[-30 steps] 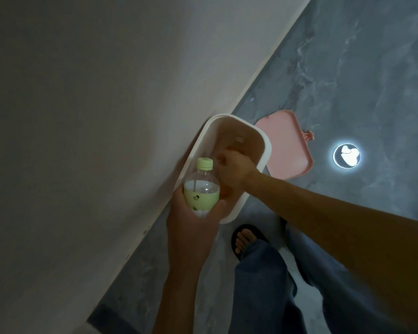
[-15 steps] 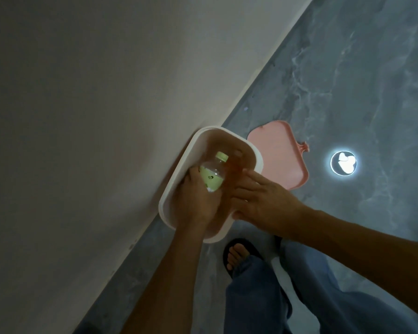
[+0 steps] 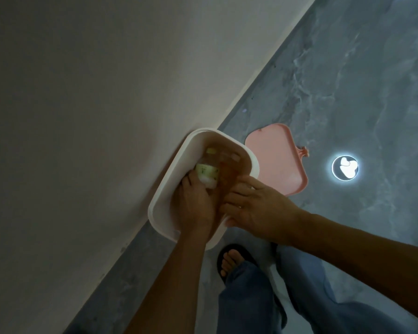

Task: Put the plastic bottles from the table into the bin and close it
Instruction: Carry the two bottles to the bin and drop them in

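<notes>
A white bin (image 3: 165, 189) stands open on the floor against the wall. My left hand (image 3: 193, 203) reaches down inside it, shut on a clear plastic bottle (image 3: 206, 171) with a green label and a pale green cap. An orange-tinted bottle (image 3: 228, 165) lies deeper in the bin, beside the first. My right hand (image 3: 258, 206) hovers over the bin's right rim with its fingers spread and nothing in it. The pink lid (image 3: 275, 160) lies flat on the floor just right of the bin.
A pale wall (image 3: 94, 116) runs diagonally along the bin's left side. The floor (image 3: 348, 80) is grey marble-like tile with a bright round light reflection (image 3: 345, 168). My sandalled foot (image 3: 232, 259) and jeans (image 3: 251, 297) are just below the bin.
My left hand has carried the green-label bottle from above the rim down into the bin. My right hand has come out of the bin and now rests over its right rim.
</notes>
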Demonstrator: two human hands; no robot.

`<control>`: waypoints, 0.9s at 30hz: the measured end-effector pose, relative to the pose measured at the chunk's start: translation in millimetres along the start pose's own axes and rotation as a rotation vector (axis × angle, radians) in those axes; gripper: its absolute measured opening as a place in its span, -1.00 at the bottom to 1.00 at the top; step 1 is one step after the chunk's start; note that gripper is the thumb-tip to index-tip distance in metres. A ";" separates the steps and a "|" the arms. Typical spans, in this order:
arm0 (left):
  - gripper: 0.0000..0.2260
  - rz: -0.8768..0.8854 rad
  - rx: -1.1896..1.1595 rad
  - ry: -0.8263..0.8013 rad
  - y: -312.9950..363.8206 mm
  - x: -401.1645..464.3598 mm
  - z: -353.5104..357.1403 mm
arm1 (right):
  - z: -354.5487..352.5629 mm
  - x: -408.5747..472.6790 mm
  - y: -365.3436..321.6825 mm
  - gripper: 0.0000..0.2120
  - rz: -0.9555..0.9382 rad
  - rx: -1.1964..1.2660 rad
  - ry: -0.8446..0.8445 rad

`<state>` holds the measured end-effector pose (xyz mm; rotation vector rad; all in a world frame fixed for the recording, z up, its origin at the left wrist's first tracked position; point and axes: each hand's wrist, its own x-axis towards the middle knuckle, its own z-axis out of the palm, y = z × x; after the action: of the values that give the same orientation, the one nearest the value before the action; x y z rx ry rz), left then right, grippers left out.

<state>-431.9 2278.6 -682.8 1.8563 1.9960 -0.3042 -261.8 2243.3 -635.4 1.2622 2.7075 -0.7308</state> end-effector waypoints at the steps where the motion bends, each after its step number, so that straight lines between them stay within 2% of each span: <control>1: -0.56 -0.011 -0.051 -0.006 -2.2 -7.7 -9.7 | -4.6 -2.7 -3.2 -0.72 0.034 0.001 -0.006; 4: -0.75 0.011 -0.163 -0.040 -8.2 -34.2 -45.5 | -31.7 -17.2 -19.4 -0.60 0.131 0.056 -0.035; 7: -0.99 0.040 -0.320 -0.072 -15.7 -80.1 -89.0 | -64.3 -51.0 -43.1 -0.53 0.328 0.222 -0.163; 8: -0.95 0.033 -0.340 -0.061 -18.0 -93.6 -92.6 | -66.5 -62.0 -45.3 -0.54 0.391 0.274 -0.186; 10: -0.91 0.011 -0.361 -0.126 -14.1 -158.9 -175.7 | -143.7 -118.0 -80.7 -0.62 0.531 0.396 -0.293; 13: -0.88 -0.080 -0.386 -0.287 -17.2 -185.4 -185.7 | -147.3 -148.8 -79.9 -0.67 0.698 0.483 -0.318; 15: -0.87 -0.123 -0.365 -0.414 -21.8 -222.6 -221.7 | -180.1 -185.8 -99.9 -0.67 0.785 0.551 -0.382; 17: -0.84 -0.111 -0.336 -0.504 -23.5 -274.3 -259.9 | -209.6 -231.5 -123.7 -0.70 0.867 0.605 -0.357; 23: -0.77 -0.119 -0.253 -0.708 -19.9 -362.8 -362.2 | -287.1 -331.1 -188.8 -0.73 0.968 0.704 -0.373; 27: -0.75 -0.084 -0.218 -0.799 -9.6 -384.9 -421.2 | -334.5 -369.9 -223.7 -0.71 1.056 0.748 -0.418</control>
<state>-483.8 2106.0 -141.3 1.2308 1.4702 -0.6925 -136.5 2007.9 -158.3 2.0287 1.1237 -1.5683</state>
